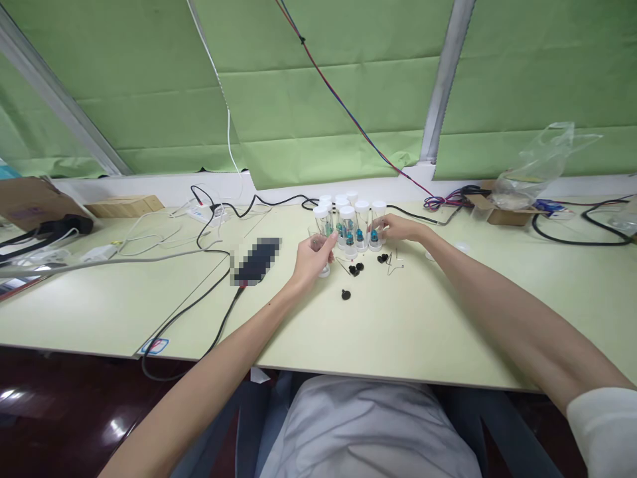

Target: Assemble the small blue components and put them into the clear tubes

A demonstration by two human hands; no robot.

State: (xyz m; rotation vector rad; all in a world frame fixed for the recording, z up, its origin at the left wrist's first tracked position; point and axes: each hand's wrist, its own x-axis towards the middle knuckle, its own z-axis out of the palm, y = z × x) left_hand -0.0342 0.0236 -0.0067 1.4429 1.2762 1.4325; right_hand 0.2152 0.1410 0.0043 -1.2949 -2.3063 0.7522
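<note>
Clear tubes with white caps [347, 212] stand upright in a tight cluster, several of them holding small blue-green pieces. My left hand [312, 257] is wrapped round a clear tube [324, 271] at the cluster's left side; its white base shows below my fingers. At the right side, my right hand [398, 228] has its fingers curled against the rightmost tube [377, 232], their tips partly hidden by it. In front of the cluster lie small black knob-like parts [354, 269], another black piece [346, 294] and thin bent metal wires [395, 263].
A phone-like dark object [257, 261], blurred out, lies left on a cable. Black and white cables [199, 302] cross the table's left side. At the back right stands an opened cardboard box [512, 214] with a clear plastic bag [537, 162]. Clear round pieces [462, 247] lie beyond my right forearm.
</note>
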